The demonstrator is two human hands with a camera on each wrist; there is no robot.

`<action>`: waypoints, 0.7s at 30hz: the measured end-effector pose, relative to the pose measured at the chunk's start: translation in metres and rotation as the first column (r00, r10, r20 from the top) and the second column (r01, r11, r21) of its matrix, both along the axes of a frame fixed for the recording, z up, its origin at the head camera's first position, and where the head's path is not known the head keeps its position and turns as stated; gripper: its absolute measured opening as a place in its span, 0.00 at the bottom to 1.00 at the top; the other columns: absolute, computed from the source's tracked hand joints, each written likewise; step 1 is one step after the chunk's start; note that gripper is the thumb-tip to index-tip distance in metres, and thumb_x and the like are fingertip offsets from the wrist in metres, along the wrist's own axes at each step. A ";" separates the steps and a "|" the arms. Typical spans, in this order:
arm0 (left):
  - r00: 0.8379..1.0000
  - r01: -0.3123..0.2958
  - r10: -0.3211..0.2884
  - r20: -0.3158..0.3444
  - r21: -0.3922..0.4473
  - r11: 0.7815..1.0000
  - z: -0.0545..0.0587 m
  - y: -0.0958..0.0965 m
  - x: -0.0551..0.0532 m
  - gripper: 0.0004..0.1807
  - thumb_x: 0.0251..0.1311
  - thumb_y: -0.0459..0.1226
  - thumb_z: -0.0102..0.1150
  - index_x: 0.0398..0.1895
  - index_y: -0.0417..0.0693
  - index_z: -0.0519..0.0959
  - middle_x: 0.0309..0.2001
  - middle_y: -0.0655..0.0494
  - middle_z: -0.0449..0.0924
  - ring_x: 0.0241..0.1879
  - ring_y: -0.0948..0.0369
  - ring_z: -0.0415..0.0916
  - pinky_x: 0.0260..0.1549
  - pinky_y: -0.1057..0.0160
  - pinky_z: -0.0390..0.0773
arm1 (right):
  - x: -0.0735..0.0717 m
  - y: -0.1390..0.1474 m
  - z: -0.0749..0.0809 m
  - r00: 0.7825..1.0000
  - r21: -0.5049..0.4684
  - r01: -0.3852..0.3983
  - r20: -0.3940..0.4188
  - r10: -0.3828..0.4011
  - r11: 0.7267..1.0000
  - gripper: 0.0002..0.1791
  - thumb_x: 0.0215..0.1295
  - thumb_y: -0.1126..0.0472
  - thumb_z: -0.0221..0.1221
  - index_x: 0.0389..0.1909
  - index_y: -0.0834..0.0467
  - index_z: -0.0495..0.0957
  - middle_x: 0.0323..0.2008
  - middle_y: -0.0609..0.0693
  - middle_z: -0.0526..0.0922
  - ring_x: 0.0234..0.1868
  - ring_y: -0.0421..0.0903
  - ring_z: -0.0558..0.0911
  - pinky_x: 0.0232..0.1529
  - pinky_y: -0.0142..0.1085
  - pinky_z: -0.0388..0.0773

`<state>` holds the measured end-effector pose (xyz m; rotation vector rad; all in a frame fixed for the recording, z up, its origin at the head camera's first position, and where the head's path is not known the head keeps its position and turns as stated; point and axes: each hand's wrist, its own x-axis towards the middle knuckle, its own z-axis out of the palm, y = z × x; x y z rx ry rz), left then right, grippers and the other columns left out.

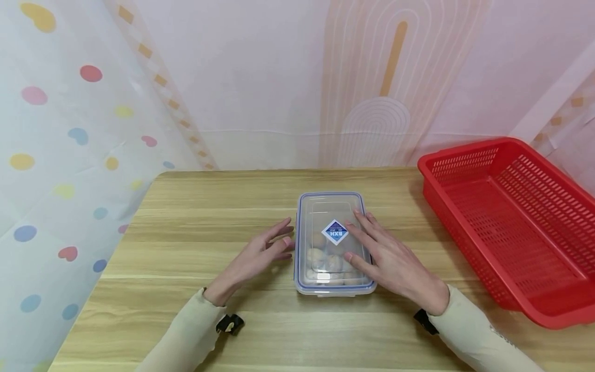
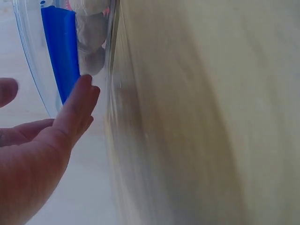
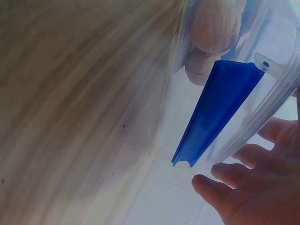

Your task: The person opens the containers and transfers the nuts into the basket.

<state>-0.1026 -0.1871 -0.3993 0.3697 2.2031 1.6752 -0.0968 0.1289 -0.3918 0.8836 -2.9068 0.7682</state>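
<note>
A clear plastic food container [image 1: 321, 206] with a blue seal line and a diamond-shaped label [image 1: 335, 232] lies lengthwise on the wooden table. Through its lid several pale, rounded lumps [image 1: 318, 258] show at the near end. My left hand [image 1: 257, 256] is at the container's left side, fingers extended close to the wall and a blue clip [image 2: 61, 47]. Over the right edge reaches my right hand [image 1: 390, 258], its spread fingers lying across the lid. Another blue clip [image 3: 218, 108] runs along that right side, beside the fingertips [image 3: 206, 185].
A red perforated plastic basket [image 1: 469, 227] stands at the right of the table [image 1: 195, 206]. Behind the table hangs a patterned cloth [image 1: 269, 82], and a dotted one [image 1: 51, 206] covers the left side. Dark straps [image 1: 230, 324] show at both wrists.
</note>
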 end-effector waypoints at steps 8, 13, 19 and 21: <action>0.989 -0.089 0.075 -0.130 -0.110 0.990 0.003 0.010 0.007 0.35 0.80 0.44 0.49 0.81 0.36 0.55 0.76 0.37 0.63 0.72 0.43 0.67 0.67 0.47 0.73 | 0.002 -0.001 -0.001 0.999 -0.035 0.014 0.030 -0.013 0.999 0.40 0.73 0.40 0.60 0.79 0.55 0.64 0.83 0.56 0.49 0.81 0.62 0.51 0.74 0.61 0.60; 0.958 -0.171 0.117 -0.262 -0.192 0.966 0.006 0.017 0.012 0.35 0.78 0.43 0.54 0.80 0.36 0.58 0.75 0.37 0.64 0.73 0.43 0.65 0.66 0.45 0.74 | 0.004 0.000 -0.001 0.998 -0.099 0.034 0.056 -0.029 0.994 0.41 0.73 0.42 0.61 0.80 0.55 0.62 0.84 0.54 0.46 0.82 0.61 0.50 0.74 0.59 0.60; 0.940 -0.210 0.139 -0.312 -0.206 0.956 0.009 0.023 0.016 0.34 0.76 0.42 0.57 0.79 0.38 0.60 0.74 0.39 0.67 0.71 0.44 0.69 0.64 0.47 0.77 | 0.005 0.002 0.001 0.994 -0.203 0.096 0.071 -0.083 0.975 0.38 0.76 0.46 0.60 0.79 0.58 0.62 0.82 0.55 0.53 0.79 0.59 0.59 0.72 0.59 0.65; 0.939 -0.220 0.150 -0.308 -0.206 0.953 0.010 0.025 0.016 0.34 0.76 0.41 0.58 0.79 0.40 0.61 0.73 0.40 0.68 0.70 0.46 0.70 0.63 0.48 0.78 | 0.005 0.003 0.001 0.992 -0.226 0.122 0.065 -0.110 0.966 0.36 0.77 0.47 0.58 0.79 0.58 0.63 0.80 0.57 0.58 0.77 0.59 0.63 0.71 0.60 0.66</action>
